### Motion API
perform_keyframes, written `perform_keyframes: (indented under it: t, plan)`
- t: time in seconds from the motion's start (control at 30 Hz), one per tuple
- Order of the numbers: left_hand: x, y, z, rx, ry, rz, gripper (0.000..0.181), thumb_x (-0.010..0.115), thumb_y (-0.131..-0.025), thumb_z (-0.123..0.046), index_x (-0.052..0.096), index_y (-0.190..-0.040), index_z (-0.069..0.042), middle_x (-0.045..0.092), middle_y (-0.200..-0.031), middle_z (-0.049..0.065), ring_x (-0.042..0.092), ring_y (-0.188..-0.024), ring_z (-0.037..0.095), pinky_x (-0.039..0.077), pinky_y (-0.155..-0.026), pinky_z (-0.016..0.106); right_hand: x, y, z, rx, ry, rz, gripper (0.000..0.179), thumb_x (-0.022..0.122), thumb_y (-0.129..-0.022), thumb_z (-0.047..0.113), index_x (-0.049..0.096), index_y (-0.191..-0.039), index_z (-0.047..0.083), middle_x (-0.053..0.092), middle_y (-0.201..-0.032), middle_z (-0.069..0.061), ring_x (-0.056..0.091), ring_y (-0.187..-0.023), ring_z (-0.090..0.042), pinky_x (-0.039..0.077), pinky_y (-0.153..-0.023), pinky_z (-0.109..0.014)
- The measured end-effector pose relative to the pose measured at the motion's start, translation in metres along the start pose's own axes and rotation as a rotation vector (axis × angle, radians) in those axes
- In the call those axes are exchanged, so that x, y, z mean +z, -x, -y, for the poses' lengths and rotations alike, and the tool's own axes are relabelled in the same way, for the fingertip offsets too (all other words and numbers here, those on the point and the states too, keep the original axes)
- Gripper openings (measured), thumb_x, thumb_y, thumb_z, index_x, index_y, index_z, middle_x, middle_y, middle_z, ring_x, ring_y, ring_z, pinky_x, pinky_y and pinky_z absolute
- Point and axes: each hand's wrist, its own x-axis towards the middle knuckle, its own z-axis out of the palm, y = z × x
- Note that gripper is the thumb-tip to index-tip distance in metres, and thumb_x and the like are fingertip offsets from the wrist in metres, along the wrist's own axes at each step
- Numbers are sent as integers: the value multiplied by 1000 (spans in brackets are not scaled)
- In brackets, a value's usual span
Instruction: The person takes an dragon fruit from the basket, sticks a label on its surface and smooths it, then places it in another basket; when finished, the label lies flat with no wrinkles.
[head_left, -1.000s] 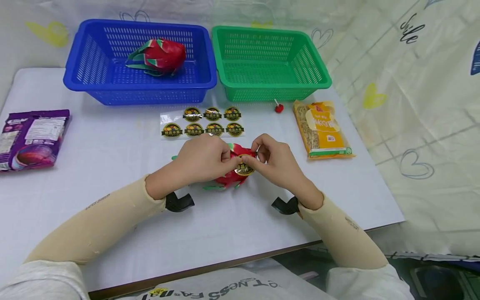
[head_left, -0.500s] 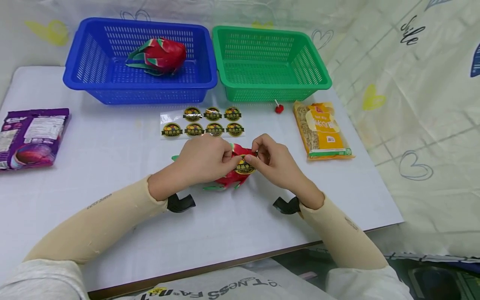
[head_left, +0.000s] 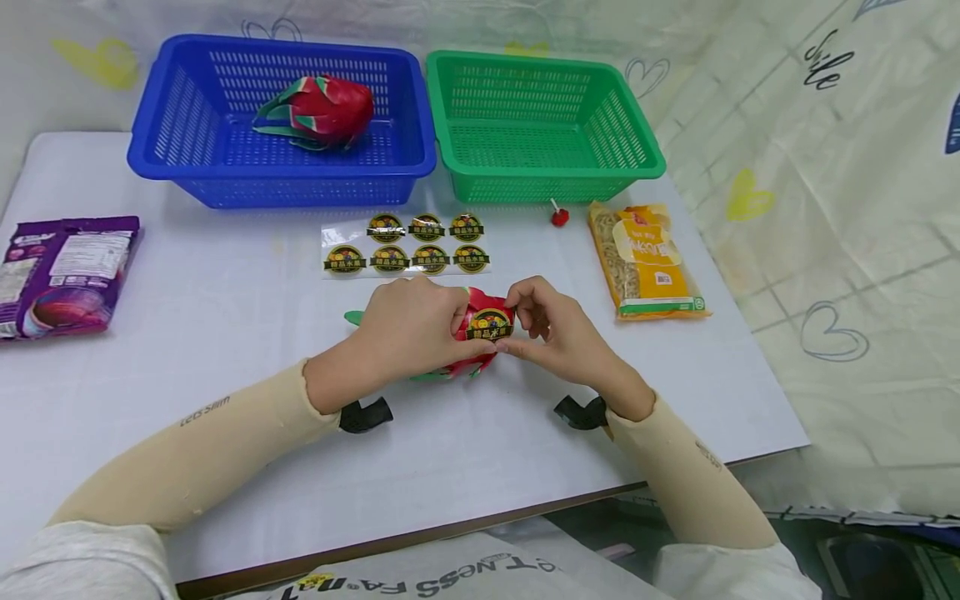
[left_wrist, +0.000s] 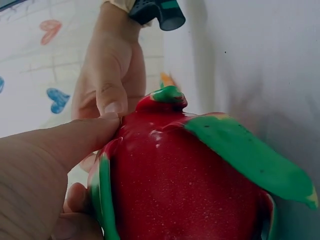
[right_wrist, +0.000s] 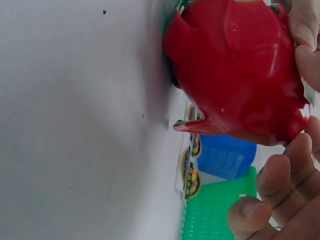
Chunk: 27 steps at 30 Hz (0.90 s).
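Working at a smooth white-topped table (head_left: 300,492) with a thin brown front edge, bounded behind and on the right by a pale hanging sheet (head_left: 832,233) printed with hearts, grey brick lines and black lettering. Grasping a glossy red, green-scaled dragon fruit (right_wrist: 240,75) in the left grip (head_left: 412,321), at mid-table; hard to tell whether resting or lifted. Pinching the same fruit's end lightly with the right grip (head_left: 551,325), thumb and forefinger beside a round black-and-gold sticker (head_left: 489,323). Lined at the back with a rectangular blue plastic basket (head_left: 300,192), holding a second red dragon fruit (head_left: 333,108), and a rectangular green plastic basket (head_left: 547,183). Set nearer with a clear sheet (head_left: 341,233) of seven matching stickers and a small red cherry-like piece (head_left: 559,218). Flanked by a shiny purple packet (head_left: 75,275) on the left, a yellow-and-clear packet (head_left: 648,262) on the right.
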Motion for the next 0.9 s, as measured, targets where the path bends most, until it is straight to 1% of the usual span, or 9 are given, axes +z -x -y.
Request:
perform_keyframes:
  t: [0.1, 0.2, 0.3, 0.4, 0.5, 0.57, 0.63, 0.77, 0.9]
  plan:
    - [1, -1, 2, 7, 13, -8, 58, 78, -79, -72, 55, -69, -20, 53, -56, -6, 53, -53, 16, 36, -42, 28, 0, -2, -3, -14, -9, -3, 50, 89, -81, 10, 54, -116, 7, 51, -80, -12, 47, -66, -31, 36, -55, -24]
    - [0, -3, 6, 26, 58, 3, 57, 79, -79, -70, 54, -67, -21, 53, -56, -7, 53, -54, 15, 36, -44, 28, -1, -5, -6, -12, -60, 14, 50, 89, -81, 7, 53, -116, 7, 49, -77, -7, 46, -63, -27, 37, -55, -25]
    - [-3, -5, 11, 51, 129, 39, 52, 80, -83, -62, 53, -64, -22, 52, -55, -9, 53, -56, 13, 34, -47, 28, -5, -8, -10, 24, -147, 57, 46, 86, -84, 4, 53, -116, 8, 48, -77, -7, 45, -65, -21, 38, -56, -26]
    - [-7, -6, 16, 78, 185, 87, 48, 79, -88, -53, 52, -61, -24, 51, -54, -10, 53, -57, 12, 33, -49, 28, -8, -10, -14, 58, -216, 102, 40, 80, -89, 1, 52, -116, 7, 46, -79, -9, 46, -68, -17, 39, -59, -27]
    - [-11, -6, 18, 95, 213, 123, 46, 76, -91, -46, 52, -60, -24, 51, -54, -10, 52, -57, 11, 32, -50, 28, -10, -11, -15, 62, -261, 132, 35, 75, -92, -2, 51, -116, 5, 46, -82, -10, 46, -73, -17, 41, -63, -28]
    - [-12, -6, 18, 103, 221, 134, 43, 75, -92, -42, 52, -61, -24, 50, -54, -10, 50, -56, 11, 32, -50, 28, -9, -12, -15, 63, -281, 132, 31, 71, -94, -3, 50, -116, 4, 46, -83, -10, 46, -74, -17, 42, -64, -28]
    - [-12, -6, 19, 109, 226, 136, 40, 73, -92, -38, 52, -61, -24, 50, -55, -11, 49, -56, 10, 32, -49, 27, -7, -13, -15, 70, -288, 116, 26, 69, -96, -2, 51, -114, 4, 46, -83, -9, 46, -73, -17, 41, -64, -28]
    - [-11, -6, 19, 121, 238, 119, 37, 70, -90, -30, 50, -60, -24, 46, -54, -11, 45, -55, 9, 29, -49, 26, -1, -14, -14, 85, -295, 77, 22, 69, -98, 5, 51, -110, 5, 43, -79, -7, 41, -68, -16, 36, -60, -28]
    - [-10, -4, 20, 122, 265, 90, 35, 70, -88, -26, 49, -60, -24, 45, -54, -11, 44, -54, 9, 29, -50, 26, 1, -14, -15, 88, -350, 83, 21, 68, -99, 5, 49, -108, 4, 39, -77, -7, 37, -67, -17, 32, -58, -28]
